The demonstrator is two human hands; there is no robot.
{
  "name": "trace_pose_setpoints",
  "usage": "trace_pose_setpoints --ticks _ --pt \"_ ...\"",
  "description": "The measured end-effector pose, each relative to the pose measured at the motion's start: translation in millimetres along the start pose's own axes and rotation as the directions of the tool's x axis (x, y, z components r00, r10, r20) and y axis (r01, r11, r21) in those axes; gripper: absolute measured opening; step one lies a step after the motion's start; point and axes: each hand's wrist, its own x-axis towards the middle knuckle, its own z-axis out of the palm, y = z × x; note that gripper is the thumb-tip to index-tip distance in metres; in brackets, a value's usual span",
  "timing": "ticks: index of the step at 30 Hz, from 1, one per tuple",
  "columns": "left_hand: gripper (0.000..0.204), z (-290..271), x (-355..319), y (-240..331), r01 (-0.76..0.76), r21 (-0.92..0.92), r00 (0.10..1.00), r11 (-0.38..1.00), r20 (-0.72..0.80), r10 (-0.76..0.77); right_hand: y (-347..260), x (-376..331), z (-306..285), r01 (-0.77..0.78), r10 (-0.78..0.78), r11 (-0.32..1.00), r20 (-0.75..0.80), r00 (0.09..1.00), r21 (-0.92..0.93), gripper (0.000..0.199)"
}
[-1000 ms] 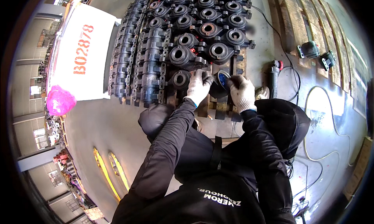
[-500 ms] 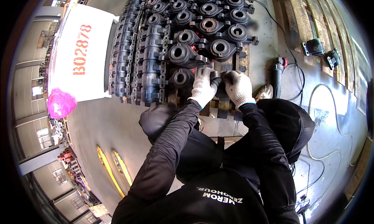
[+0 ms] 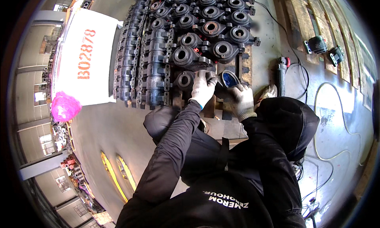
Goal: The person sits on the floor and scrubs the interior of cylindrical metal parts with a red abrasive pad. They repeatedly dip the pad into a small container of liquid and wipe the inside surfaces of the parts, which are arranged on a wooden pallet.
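Observation:
In front of my knees, both hands in white knit gloves grip one black cast-metal part. It is tilted, and its round opening with a blue inside faces up. My left hand is closed on its left end, and my right hand is wrapped round its near right side; some fingertips are hidden. Just left of my left hand lies a similar black part with a round bore. Beyond are rows of such castings on a wooden pallet.
Joined black roller-like parts stand at the left, beside a white panel and a pink bundle. An angle grinder with its cable lies to the right. Farther right are wooden planks bearing two black parts, and a hose.
The black part has been tipped, so its blue-lined opening now shows. My right hand has turned and come slightly nearer to me; my left hand keeps its grip.

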Motion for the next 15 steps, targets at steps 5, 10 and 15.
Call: trace_pose_setpoints --ticks 5,10,15 --pt "0.031 -5.5 -13.6 -14.4 0.031 -0.002 0.998 1.0 0.048 -0.031 10.9 -20.7 9.8 0.01 -0.007 0.999 0.08 0.997 -0.045 0.017" --pt "0.026 -2.7 -19.8 -29.6 -0.005 -0.087 0.997 0.996 0.073 0.012 21.4 -32.3 15.9 0.019 -0.014 0.999 0.102 0.995 -0.047 0.021" --pt "0.026 1.5 -23.2 -29.2 0.019 -0.077 0.999 0.997 0.035 -0.017 50.8 -56.8 12.6 -0.401 0.395 0.916 -0.137 0.909 -0.023 0.02"
